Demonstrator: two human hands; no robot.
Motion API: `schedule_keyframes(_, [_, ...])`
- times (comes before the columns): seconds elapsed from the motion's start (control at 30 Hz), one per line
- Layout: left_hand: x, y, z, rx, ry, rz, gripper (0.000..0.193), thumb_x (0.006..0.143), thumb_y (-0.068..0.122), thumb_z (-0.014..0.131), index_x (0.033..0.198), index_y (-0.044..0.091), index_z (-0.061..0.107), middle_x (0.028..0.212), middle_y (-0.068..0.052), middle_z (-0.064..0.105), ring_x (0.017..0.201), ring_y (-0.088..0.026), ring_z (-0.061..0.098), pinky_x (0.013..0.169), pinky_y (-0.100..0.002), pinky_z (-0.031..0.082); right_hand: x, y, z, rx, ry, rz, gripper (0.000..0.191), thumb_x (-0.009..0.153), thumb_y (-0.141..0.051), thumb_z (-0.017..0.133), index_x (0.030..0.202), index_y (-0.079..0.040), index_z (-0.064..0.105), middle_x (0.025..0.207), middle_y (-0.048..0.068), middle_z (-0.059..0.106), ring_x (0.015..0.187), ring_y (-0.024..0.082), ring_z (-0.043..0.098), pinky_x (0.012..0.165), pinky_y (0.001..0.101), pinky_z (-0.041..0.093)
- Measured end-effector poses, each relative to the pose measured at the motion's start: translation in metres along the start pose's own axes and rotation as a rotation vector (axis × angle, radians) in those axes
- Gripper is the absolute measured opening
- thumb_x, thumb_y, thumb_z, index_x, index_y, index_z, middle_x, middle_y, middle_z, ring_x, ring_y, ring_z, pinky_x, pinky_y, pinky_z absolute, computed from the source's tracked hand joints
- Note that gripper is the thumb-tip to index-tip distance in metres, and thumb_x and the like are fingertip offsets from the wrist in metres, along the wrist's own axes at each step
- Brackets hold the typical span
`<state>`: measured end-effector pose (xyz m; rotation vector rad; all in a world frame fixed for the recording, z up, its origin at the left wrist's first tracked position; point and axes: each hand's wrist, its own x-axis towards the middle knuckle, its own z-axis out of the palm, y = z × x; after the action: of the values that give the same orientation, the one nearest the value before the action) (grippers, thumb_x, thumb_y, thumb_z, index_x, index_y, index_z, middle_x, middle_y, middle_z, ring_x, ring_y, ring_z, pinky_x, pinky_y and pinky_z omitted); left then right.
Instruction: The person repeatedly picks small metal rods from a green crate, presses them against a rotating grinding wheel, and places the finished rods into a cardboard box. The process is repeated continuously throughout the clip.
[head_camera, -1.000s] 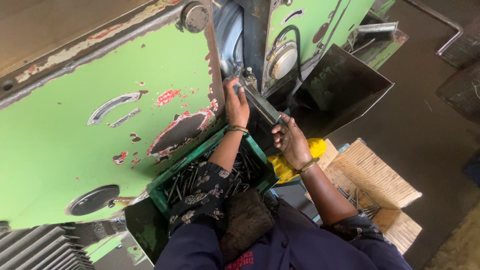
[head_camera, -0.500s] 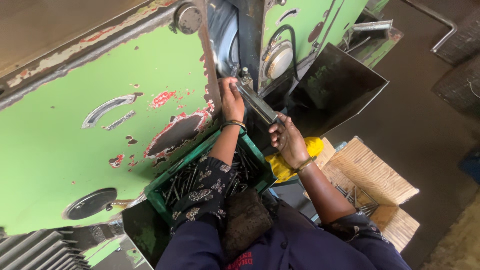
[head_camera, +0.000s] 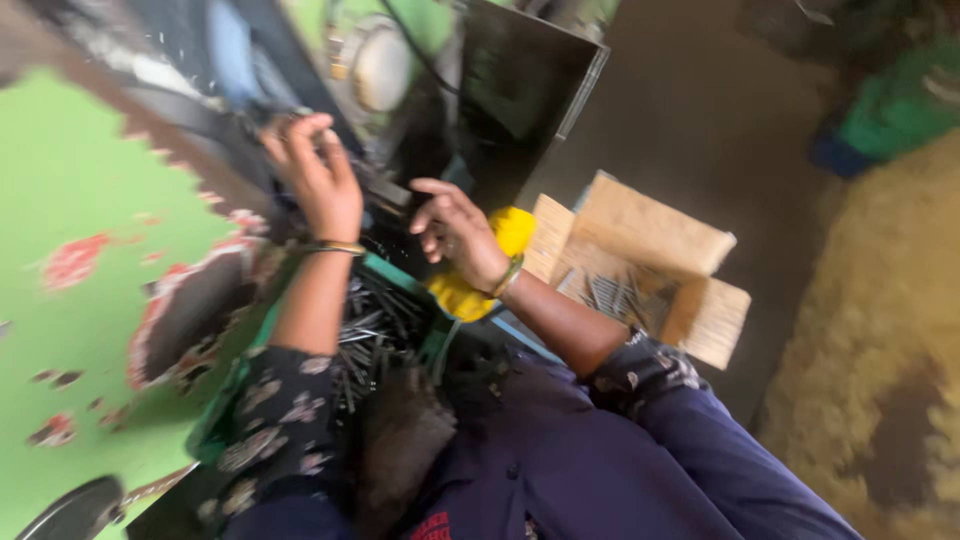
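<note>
Dark metal rods (head_camera: 375, 335) fill a green crate (head_camera: 425, 330) wedged between a green machine panel (head_camera: 80, 200) and the person's lap, leaving scant room to move; a cardboard box (head_camera: 650, 265) sits open on the floor beyond. Since half a second ago the view has swung and blurred, and the metal bar is no longer clearly seen in the hands. The left hand (head_camera: 318, 175) curls at the machine's dark opening, its grip unclear. The right hand (head_camera: 455, 230) hovers half-open, fingers spread, above a yellow cloth (head_camera: 505, 235).
</note>
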<state>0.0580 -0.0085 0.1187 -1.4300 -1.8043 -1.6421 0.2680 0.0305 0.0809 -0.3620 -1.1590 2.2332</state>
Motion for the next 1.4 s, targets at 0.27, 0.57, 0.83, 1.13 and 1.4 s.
schedule_keyframes(0.27, [0.033, 0.074, -0.006, 0.061, -0.821, 0.400, 0.025, 0.104, 0.017, 0.068, 0.128, 0.011, 0.065, 0.134, -0.009, 0.059, 0.127, -0.035, 0.056, 0.108, -0.049, 0.043, -0.093, -0.084, -0.093, -0.471, -0.127, 0.056, 0.040, 0.111, -0.026, 0.051, 0.147, -0.010, 0.049, 0.111, 0.005, 0.069, 0.095, 0.012, 0.068, 0.080, 0.0270, 0.060])
schedule_keyframes(0.57, [0.044, 0.102, 0.036, 0.571, -0.995, 0.750, 0.034, 0.090, 0.031, 0.074, 0.122, 0.019, 0.073, 0.123, -0.002, 0.067, 0.120, -0.024, 0.062, 0.110, -0.046, 0.044, -0.204, -0.089, -0.299, -0.767, 0.548, 0.251, 0.041, 0.104, -0.022, 0.058, 0.141, -0.007, 0.053, 0.113, 0.014, 0.069, 0.090, 0.017, 0.064, 0.070, 0.0322, 0.053])
schedule_keyframes(0.83, [0.039, 0.171, 0.079, 0.354, -1.115, 0.685, 0.022, 0.094, 0.028, 0.078, 0.111, 0.015, 0.072, 0.105, -0.005, 0.066, 0.103, -0.026, 0.066, 0.094, -0.042, 0.050, -0.211, -0.031, -0.328, -1.636, 0.220, 0.562, 0.085, 0.085, -0.041, 0.079, 0.152, -0.008, 0.038, 0.152, 0.024, 0.045, 0.137, 0.044, 0.046, 0.112, 0.0515, 0.040])
schedule_keyframes(1.13, [-0.072, 0.217, 0.186, 0.117, -1.184, 0.847, 0.034, 0.088, 0.025, 0.073, 0.118, 0.009, 0.068, 0.110, -0.007, 0.066, 0.113, -0.024, 0.063, 0.098, -0.043, 0.047, -0.187, -0.015, -0.311, -1.874, 0.215, 0.833, 0.120, 0.070, -0.052, 0.089, 0.160, -0.010, 0.022, 0.162, 0.024, 0.022, 0.150, 0.048, 0.022, 0.122, 0.0567, 0.027])
schedule_keyframes(1.4, [-0.081, 0.169, 0.189, 0.086, -1.089, 0.866, 0.037, 0.090, 0.020, 0.068, 0.127, 0.014, 0.068, 0.122, -0.002, 0.065, 0.116, -0.022, 0.062, 0.105, -0.041, 0.046, -0.196, 0.002, -0.340, -1.705, 0.473, 0.718, 0.101, 0.081, -0.061, 0.079, 0.158, -0.017, 0.032, 0.160, 0.036, 0.018, 0.141, 0.057, 0.027, 0.114, 0.0619, 0.034])
